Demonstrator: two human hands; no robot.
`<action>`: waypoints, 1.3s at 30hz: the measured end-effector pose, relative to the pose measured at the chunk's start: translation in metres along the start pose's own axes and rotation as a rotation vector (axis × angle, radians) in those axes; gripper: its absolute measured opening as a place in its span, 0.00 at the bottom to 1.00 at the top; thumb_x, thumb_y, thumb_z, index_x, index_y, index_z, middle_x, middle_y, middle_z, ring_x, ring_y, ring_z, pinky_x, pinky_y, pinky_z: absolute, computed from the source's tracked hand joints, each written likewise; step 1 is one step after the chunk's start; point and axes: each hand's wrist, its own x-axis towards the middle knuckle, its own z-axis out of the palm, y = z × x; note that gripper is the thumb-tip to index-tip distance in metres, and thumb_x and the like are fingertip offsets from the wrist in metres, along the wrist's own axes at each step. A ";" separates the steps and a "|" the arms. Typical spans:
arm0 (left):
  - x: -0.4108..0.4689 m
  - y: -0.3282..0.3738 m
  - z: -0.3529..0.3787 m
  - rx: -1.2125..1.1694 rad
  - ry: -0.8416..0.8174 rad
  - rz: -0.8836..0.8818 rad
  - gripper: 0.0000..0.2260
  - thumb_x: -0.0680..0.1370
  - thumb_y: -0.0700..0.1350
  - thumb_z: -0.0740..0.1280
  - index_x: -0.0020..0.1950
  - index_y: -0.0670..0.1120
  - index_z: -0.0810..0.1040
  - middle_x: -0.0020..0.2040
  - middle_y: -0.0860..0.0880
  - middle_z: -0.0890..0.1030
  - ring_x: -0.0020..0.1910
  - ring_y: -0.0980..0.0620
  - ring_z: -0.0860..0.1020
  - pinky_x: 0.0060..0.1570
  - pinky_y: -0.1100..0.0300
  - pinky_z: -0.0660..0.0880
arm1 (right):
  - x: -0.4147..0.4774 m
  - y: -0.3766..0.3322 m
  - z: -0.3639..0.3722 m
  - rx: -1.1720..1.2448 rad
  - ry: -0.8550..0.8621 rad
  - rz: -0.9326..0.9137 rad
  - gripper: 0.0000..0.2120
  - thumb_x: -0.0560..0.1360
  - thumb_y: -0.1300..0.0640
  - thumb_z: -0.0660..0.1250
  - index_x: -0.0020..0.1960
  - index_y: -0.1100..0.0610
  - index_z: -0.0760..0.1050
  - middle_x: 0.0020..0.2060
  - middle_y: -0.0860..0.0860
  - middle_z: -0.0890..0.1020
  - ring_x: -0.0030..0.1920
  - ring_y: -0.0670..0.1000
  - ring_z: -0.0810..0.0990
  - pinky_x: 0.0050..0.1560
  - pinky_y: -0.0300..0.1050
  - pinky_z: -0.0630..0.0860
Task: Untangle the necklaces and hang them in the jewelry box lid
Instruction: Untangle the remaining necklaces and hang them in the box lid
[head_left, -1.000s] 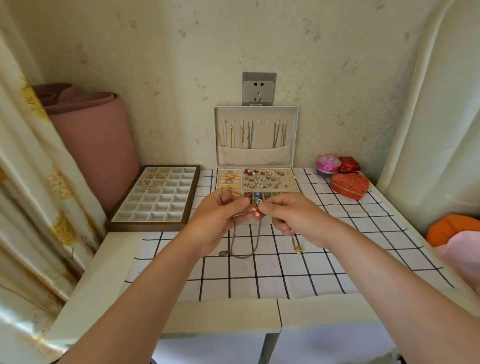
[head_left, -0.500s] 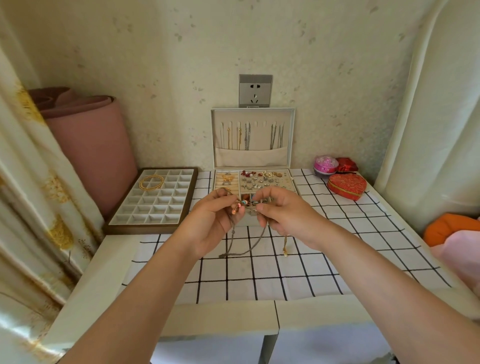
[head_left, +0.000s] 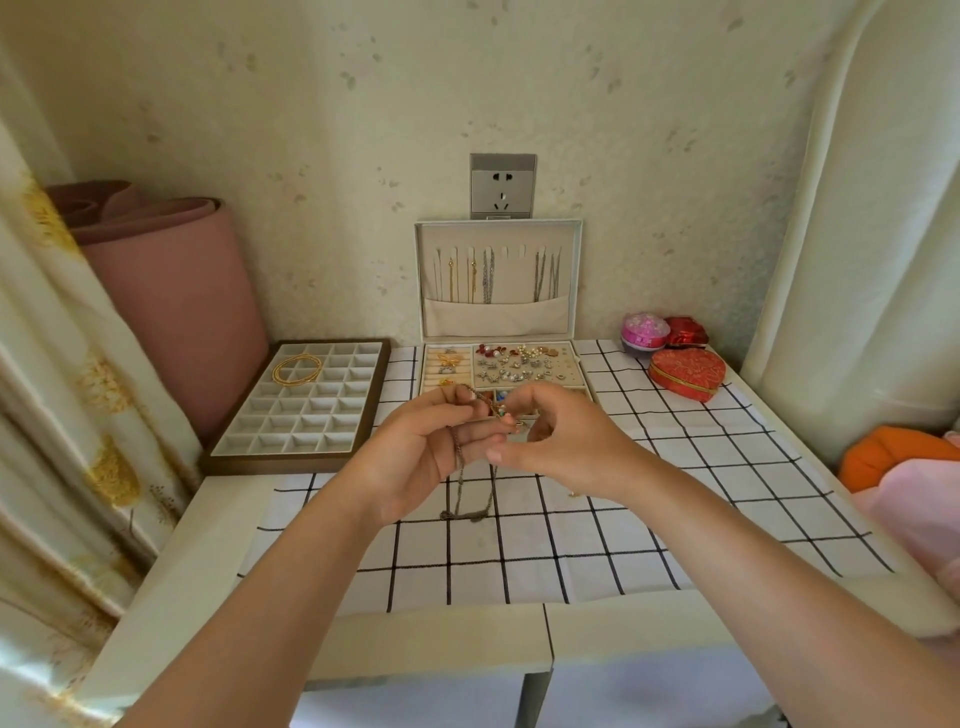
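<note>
A dark twisted-chain necklace hangs from my two hands above the checked cloth, its loop reaching the cloth. My left hand holds the chain between thumb and curled fingers. My right hand pinches the chain's upper end near a small clasp, close to the left fingertips. Behind them stands the open jewelry box; its upright lid holds several hung gold and silver chains above a fabric pocket. The box's tray is full of small earrings and rings.
A compartment tray with a gold bangle lies at the left. A red heart-shaped box, a pink box and a small red box stand at the back right. Curtains hang on both sides; a pink roll leans in the left corner.
Both hands have drawn closer together in front of the box. The small gold end that dangled below my right hand no longer shows. The necklace loop still hangs down to the cloth.
</note>
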 end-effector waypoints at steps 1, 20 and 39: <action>0.000 0.000 0.000 0.003 -0.016 -0.009 0.07 0.75 0.34 0.65 0.51 0.41 0.72 0.45 0.43 0.80 0.51 0.42 0.83 0.54 0.51 0.81 | -0.001 0.001 0.001 0.008 0.035 -0.021 0.21 0.64 0.43 0.77 0.52 0.39 0.72 0.51 0.43 0.81 0.37 0.42 0.76 0.45 0.47 0.78; -0.002 0.003 -0.004 0.548 0.424 -0.089 0.11 0.82 0.48 0.64 0.39 0.48 0.73 0.30 0.52 0.68 0.27 0.54 0.62 0.27 0.63 0.58 | 0.007 0.000 -0.003 0.371 0.089 0.191 0.09 0.80 0.58 0.63 0.46 0.59 0.80 0.45 0.55 0.84 0.49 0.52 0.82 0.53 0.48 0.73; -0.002 -0.018 0.006 0.747 0.141 -0.175 0.05 0.81 0.40 0.64 0.50 0.44 0.79 0.51 0.44 0.83 0.46 0.49 0.84 0.49 0.55 0.80 | 0.004 -0.007 0.006 0.420 0.070 0.192 0.08 0.80 0.58 0.66 0.44 0.57 0.81 0.31 0.48 0.82 0.33 0.47 0.79 0.41 0.43 0.79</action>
